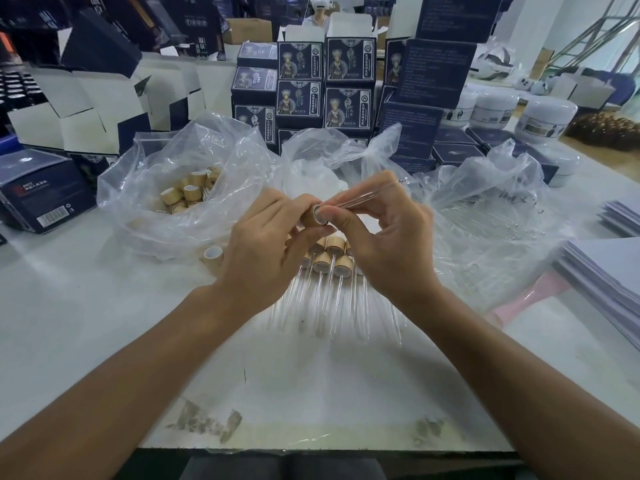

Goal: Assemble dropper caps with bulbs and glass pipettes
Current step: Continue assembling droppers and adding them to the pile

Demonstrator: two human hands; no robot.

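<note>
Our left hand [266, 244] at frame centre has its fingers curled round a bamboo-look cap [313, 216], open end turned right so the bore faces the incoming tube; our right hand [377, 237] pinches a glass pipette [363, 197] between thumb and fingers, close to the end meeting the cap, prob. for control as it seats; the tip angles toward upper right, clear of the work; we judge the pipette is being pushed into the cap, not yet proven home.

Just below the hands lie finished droppers [329, 268], caps side by side w/ glass pointing at us, so they stay sorted and don't roll; one loose cap [213, 254] stands left of them on the table [138, 323].

Centre-left, an open plastic bag [145, 188] holds more caps [190, 192], mouth folded back for quick reach; a centre bag [311, 168] w/ white contents, poss. bulbs, can't tell; the right bag [502, 209] seems to hold pipettes.

Behind: stacked navy boxes [348, 60] printed w/ a figure in headdress, text too small to read; left box [41, 199] shows a barcode; white jars [545, 121] upper right, labels illegible.
</note>
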